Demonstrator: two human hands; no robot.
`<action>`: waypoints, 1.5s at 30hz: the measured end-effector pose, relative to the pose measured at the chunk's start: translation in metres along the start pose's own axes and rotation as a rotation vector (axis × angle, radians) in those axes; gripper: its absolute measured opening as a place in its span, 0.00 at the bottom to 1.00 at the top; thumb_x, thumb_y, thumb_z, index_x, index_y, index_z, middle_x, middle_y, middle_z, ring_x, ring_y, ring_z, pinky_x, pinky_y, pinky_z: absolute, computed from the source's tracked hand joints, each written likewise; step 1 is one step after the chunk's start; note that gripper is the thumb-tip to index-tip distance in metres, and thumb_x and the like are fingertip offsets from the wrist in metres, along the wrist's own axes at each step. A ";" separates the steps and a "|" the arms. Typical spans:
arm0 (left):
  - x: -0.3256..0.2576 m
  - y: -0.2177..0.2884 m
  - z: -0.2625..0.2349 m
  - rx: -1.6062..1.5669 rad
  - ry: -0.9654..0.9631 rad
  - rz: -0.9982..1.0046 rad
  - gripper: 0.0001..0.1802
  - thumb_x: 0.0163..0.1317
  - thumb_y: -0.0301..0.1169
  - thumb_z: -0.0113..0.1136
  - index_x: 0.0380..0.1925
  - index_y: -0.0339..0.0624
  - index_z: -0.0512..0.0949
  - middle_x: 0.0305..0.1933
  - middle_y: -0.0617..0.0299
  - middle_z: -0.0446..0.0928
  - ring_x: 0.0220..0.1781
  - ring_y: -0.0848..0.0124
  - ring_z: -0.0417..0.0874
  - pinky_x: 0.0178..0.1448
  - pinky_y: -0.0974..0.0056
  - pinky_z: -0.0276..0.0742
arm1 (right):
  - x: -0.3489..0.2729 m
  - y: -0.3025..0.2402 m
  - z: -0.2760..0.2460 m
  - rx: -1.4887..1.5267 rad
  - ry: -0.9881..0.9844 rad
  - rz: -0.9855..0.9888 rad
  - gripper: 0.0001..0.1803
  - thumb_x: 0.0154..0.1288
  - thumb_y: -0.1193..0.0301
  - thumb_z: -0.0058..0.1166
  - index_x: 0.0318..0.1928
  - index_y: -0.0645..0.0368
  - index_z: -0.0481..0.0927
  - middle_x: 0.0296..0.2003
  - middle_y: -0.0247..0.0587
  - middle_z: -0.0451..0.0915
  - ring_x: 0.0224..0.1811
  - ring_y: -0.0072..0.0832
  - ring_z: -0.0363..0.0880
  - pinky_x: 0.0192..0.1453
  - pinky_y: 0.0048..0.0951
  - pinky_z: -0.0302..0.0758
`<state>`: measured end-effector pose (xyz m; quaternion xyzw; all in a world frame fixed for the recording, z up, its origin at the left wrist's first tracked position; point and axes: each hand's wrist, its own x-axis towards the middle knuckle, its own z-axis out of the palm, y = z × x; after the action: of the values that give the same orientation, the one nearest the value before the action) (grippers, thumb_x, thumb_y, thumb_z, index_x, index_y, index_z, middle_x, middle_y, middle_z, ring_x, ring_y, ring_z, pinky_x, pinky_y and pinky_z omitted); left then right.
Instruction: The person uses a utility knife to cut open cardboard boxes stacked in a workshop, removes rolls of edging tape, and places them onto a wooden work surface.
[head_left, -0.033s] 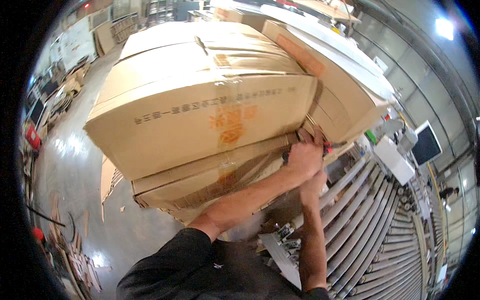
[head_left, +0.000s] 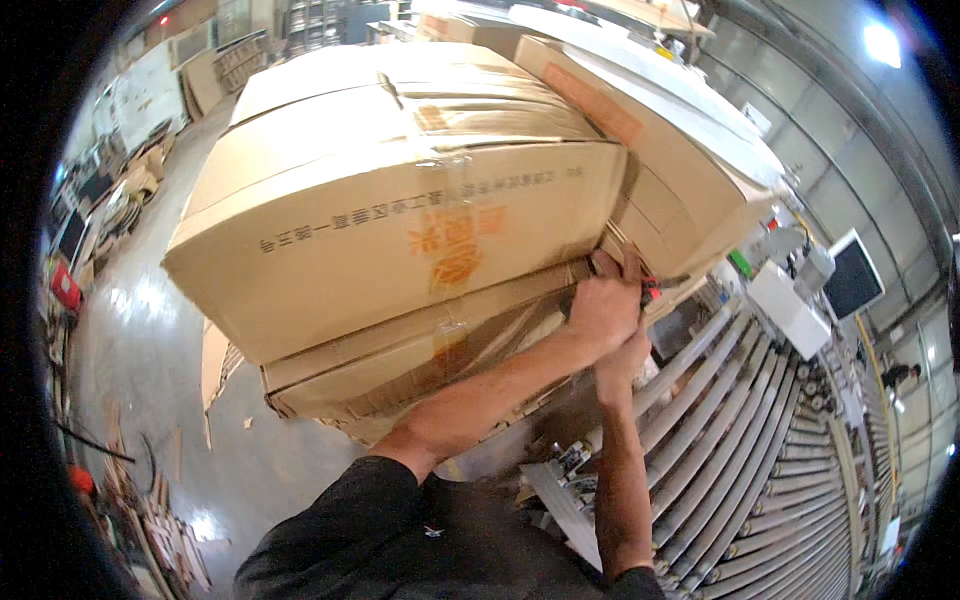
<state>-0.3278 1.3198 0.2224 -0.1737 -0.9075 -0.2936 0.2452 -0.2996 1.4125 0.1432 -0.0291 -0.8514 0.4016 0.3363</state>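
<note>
A large brown cardboard box (head_left: 330, 240) with orange print and clear tape lies on top of a flatter, creased carton (head_left: 340, 375). My left hand (head_left: 604, 312) reaches across the front and is closed at the cartons' right corner, on a tool of which only small red and black parts (head_left: 650, 289) show; its kind is hidden. Just below, my right hand (head_left: 622, 365) is bent up against the left one, its fingers mostly hidden. Brown, finger-like shapes (head_left: 620, 265) stick up beyond the left hand; I cannot tell what they are.
Another long carton (head_left: 690, 200) with white sheets (head_left: 660, 90) on it stands against the right side. A roller conveyor (head_left: 740, 440) runs along the right, below a monitor (head_left: 853, 277). Cardboard scraps (head_left: 170, 530) lie on the grey floor (head_left: 150, 340) at left.
The view has shifted slightly, so the boxes sit a little further left. Both hands keep their place at the corner.
</note>
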 end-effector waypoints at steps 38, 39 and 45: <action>-0.023 -0.038 0.036 -0.438 0.222 -0.026 0.19 0.57 0.37 0.69 0.20 0.33 0.74 0.17 0.52 0.73 0.21 0.65 0.71 0.33 0.57 0.73 | 0.086 0.057 -0.073 -0.133 -0.238 -0.718 0.15 0.62 0.64 0.56 0.29 0.65 0.77 0.24 0.57 0.78 0.29 0.56 0.79 0.34 0.49 0.76; -0.027 -0.032 0.027 -0.408 0.152 -0.154 0.19 0.56 0.38 0.69 0.21 0.33 0.75 0.16 0.51 0.72 0.20 0.62 0.72 0.33 0.56 0.73 | 0.084 0.055 -0.075 -0.188 -0.272 -0.644 0.15 0.64 0.64 0.54 0.30 0.65 0.77 0.24 0.58 0.78 0.29 0.56 0.79 0.34 0.49 0.75; -0.037 -0.053 0.017 -0.358 0.308 -0.027 0.21 0.57 0.41 0.67 0.21 0.32 0.75 0.16 0.50 0.72 0.20 0.60 0.73 0.32 0.55 0.73 | 0.098 0.054 -0.085 -0.353 -0.460 -0.623 0.17 0.67 0.61 0.52 0.39 0.64 0.83 0.37 0.57 0.84 0.42 0.51 0.84 0.47 0.48 0.79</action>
<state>-0.3278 1.2840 0.1664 -0.1553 -0.7952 -0.4761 0.3418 -0.3366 1.5365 0.1971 0.2629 -0.9280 0.1248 0.2327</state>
